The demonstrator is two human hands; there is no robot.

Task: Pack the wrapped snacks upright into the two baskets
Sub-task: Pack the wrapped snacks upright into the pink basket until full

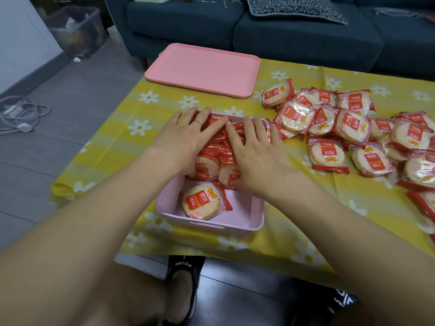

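Note:
A pale pink basket [209, 225] stands on the yellow flowered tablecloth in front of me. Several red-and-white wrapped snacks [217, 140] stand upright in rows in its far part. One wrapped snack [203, 203] lies flat on the basket floor near the front wall. My left hand [188, 135] lies flat on top of the upright rows, fingers straight, a ring on one finger. My right hand [253, 151] presses flat on the same rows beside it. Only one basket is in view.
A heap of loose wrapped snacks [348, 128] covers the table to the right of the basket. A pink tray [204, 69] lies at the table's far edge. A dark sofa [294, 31] stands behind. Cables [18, 114] lie on the floor at the left.

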